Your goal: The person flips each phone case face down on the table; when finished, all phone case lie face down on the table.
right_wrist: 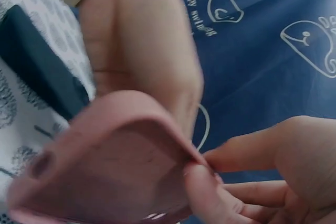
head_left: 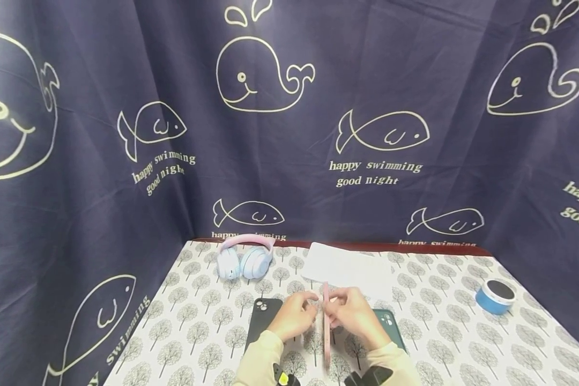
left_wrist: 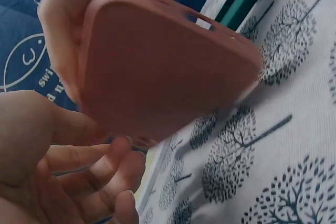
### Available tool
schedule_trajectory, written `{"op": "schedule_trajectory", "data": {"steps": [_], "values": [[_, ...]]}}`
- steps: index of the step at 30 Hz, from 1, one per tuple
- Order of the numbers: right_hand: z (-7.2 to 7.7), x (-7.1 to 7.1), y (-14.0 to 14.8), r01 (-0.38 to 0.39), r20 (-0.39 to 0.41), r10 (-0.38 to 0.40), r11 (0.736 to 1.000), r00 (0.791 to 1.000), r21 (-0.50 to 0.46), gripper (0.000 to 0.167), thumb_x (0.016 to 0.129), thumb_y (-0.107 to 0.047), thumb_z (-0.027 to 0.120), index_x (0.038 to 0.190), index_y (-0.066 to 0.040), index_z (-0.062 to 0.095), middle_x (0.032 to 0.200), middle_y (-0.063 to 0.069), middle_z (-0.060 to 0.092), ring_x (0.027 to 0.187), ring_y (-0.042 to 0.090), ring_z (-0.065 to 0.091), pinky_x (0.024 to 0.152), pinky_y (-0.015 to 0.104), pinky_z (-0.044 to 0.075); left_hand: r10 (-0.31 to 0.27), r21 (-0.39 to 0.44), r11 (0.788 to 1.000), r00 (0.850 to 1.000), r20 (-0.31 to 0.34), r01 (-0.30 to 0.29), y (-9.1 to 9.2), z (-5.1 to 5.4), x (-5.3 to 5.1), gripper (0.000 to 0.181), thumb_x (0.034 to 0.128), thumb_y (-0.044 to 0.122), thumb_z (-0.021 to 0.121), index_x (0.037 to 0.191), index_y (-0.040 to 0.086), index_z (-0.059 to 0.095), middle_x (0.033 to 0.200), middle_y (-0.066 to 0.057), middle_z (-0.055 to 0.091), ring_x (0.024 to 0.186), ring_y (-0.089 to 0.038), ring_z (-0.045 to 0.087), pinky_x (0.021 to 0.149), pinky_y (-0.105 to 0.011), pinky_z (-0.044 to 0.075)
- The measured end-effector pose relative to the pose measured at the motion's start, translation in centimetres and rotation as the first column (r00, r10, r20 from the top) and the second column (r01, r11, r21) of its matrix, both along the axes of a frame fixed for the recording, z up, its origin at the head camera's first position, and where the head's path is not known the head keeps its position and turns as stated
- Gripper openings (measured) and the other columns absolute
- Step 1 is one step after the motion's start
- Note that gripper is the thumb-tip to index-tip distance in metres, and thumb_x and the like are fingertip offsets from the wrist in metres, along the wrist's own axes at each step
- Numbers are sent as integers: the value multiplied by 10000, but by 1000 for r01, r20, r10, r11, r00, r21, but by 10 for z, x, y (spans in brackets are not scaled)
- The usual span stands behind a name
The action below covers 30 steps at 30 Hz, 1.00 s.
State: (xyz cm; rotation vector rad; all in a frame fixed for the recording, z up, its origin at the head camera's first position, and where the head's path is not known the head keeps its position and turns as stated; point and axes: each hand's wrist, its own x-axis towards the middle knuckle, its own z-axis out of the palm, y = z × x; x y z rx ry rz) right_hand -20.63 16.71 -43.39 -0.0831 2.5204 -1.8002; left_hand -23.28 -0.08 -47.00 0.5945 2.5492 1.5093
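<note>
A pink phone case [head_left: 326, 343] stands on its long edge between both hands, above the cloth. My right hand [head_left: 352, 313] pinches its rim; in the right wrist view the thumb [right_wrist: 202, 187] lies at the edge of the hollow inner side. On the other side my left hand [head_left: 294, 316] has loosely bent fingers, close to the case's outer face. In the left wrist view a left fingertip overlaps the case's lower edge; firm contact is unclear. A black phone case [head_left: 260, 316] lies beside the left hand, and a dark green one [head_left: 391, 327] is partly hidden by the right forearm.
Pink and pale-blue headphones [head_left: 246, 260] stand at the back left of the tree-print tablecloth [head_left: 444, 332]. A white flat object [head_left: 344, 265] lies at the back middle. A blue round object with a dark top [head_left: 495, 296] stands at the right. Dark curtains [head_left: 289, 150] surround the table.
</note>
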Motion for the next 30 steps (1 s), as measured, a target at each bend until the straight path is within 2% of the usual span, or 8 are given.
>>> {"op": "schedule_trajectory", "data": {"steps": [2, 5, 9, 13, 16, 19, 24, 30], "values": [[4, 0, -1, -1, -20, 0, 999, 1000, -40, 363, 863, -19, 654, 1174, 160, 600, 700, 109, 665, 596, 181, 635, 583, 321, 569, 10, 6, 1000, 1000, 21, -10, -3, -2, 0, 277, 972, 128, 541, 1184, -12, 650, 682, 0, 595, 518, -129, 567, 486, -267, 444], [11, 3, -2, -19, -44, 14, 992, 999, -124, 407, 894, -37, 647, 1237, 164, 559, 768, 159, 697, 628, 186, 653, 604, 306, 569, 5, 35, 999, 998, 66, -8, -4, -4, 0, 262, 1025, 167, 465, 999, 27, 685, 642, -14, 599, 523, -161, 579, 489, -264, 419], [19, 8, -1, -38, -55, 27, 978, 998, -205, 456, 907, -38, 632, 1299, 160, 511, 839, 189, 707, 656, 191, 659, 623, 298, 567, -35, 152, 988, 989, 147, 12, 2, -5, 0, 369, 1057, 215, 390, 806, 91, 631, 626, 7, 567, 555, -137, 544, 528, -263, 418], [22, 11, 1, -21, -42, 11, 969, 999, -247, 504, 904, -31, 640, 1355, 122, 477, 835, 180, 700, 661, 216, 672, 652, 327, 576, -13, 270, 962, 977, 214, -47, 5, -5, 0, 329, 1056, 226, 403, 935, 58, 659, 668, 11, 534, 581, -121, 508, 552, -280, 446], [23, 12, 4, 27, -29, -36, 968, 999, -251, 497, 880, 7, 630, 1354, 84, 502, 830, 176, 695, 687, 257, 688, 672, 364, 584, 30, 304, 948, 976, 214, -96, 3, -5, 0, 287, 1034, 192, 455, 1148, 22, 656, 731, -5, 576, 614, -130, 535, 542, -297, 473], [21, 10, 8, 99, -37, -109, 975, 993, -199, 489, 832, 40, 617, 1314, 77, 546, 800, 150, 688, 690, 259, 677, 648, 374, 583, 38, 334, 937, 978, 203, -106, 0, -2, -3, 335, 1002, 160, 512, 1276, -12, 599, 801, -26, 640, 646, -145, 593, 551, -318, 522], [15, 5, 12, 197, -36, -200, 979, 979, -53, 515, 755, 39, 630, 1265, 90, 586, 722, 100, 647, 625, 204, 620, 580, 341, 564, 27, 355, 930, 983, 183, -92, -4, 6, -6, 371, 933, 109, 588, 1278, -27, 587, 781, -43, 661, 600, -145, 621, 542, -329, 551], [2, -3, 14, 215, -14, -215, 976, 977, 33, 523, 786, -50, 734, 1271, 75, 587, 782, 112, 640, 627, 201, 631, 589, 331, 541, 30, 323, 943, 987, 157, -80, -7, 11, -5, 409, 868, 64, 654, 1261, -32, 591, 784, -68, 635, 592, -163, 627, 553, -393, 572]]}}
